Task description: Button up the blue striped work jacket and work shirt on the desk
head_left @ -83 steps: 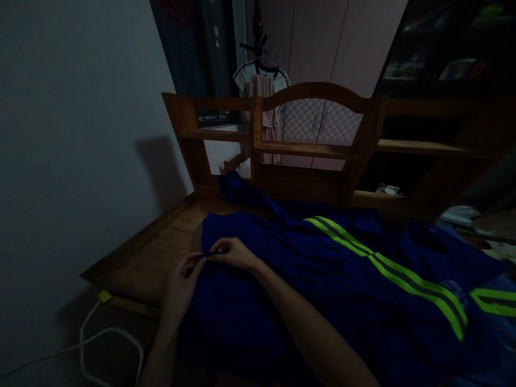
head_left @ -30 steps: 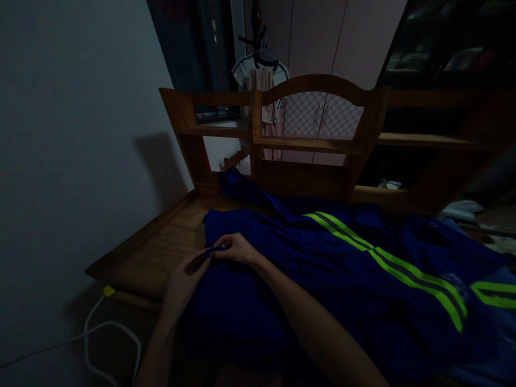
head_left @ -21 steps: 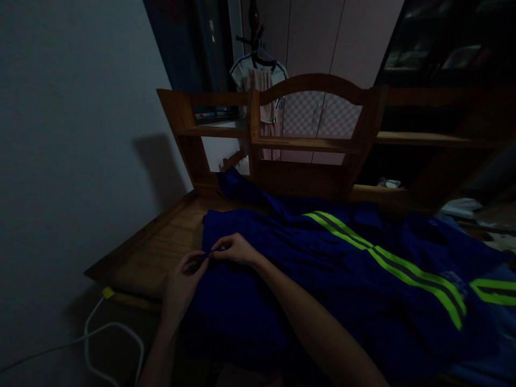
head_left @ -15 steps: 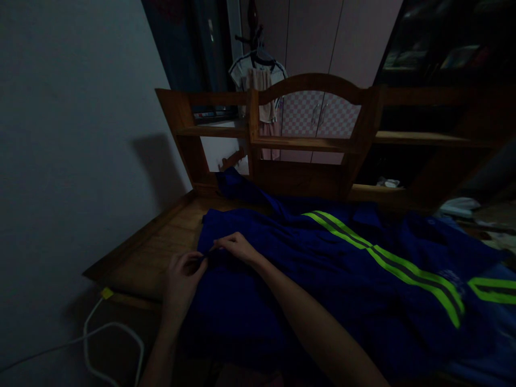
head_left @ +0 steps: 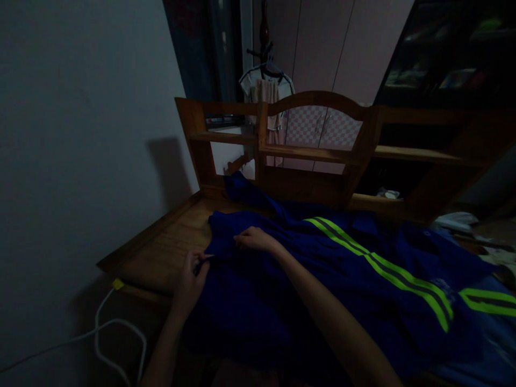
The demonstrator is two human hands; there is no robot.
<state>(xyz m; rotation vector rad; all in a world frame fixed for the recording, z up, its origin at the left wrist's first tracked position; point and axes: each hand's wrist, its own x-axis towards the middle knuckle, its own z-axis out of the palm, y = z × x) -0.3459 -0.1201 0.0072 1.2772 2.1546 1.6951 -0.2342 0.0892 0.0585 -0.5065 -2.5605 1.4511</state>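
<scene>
A dark blue work jacket (head_left: 278, 290) with yellow-green and grey reflective bands lies spread over the bed. My left hand (head_left: 192, 277) is closed at its left edge, pinching the cloth between thumb and fingers. To the right of it, my right hand (head_left: 255, 238) is over the jacket with its fingertips pressed together. Whatever those fingertips may hold is too small and dark to make out. A sleeve of the jacket stretches towards the headboard.
A wooden headboard (head_left: 306, 155) with open shelves stands behind the jacket. The wall (head_left: 100, 134) is close on the left, with a white cable (head_left: 121, 321) below. Clothes (head_left: 268, 91) hang from a stand, and lighter blue fabric (head_left: 484, 349) lies at the right.
My right hand has moved right and slightly up, away from the left hand. The left hand still pinches the jacket's edge. The whole view has shifted a little.
</scene>
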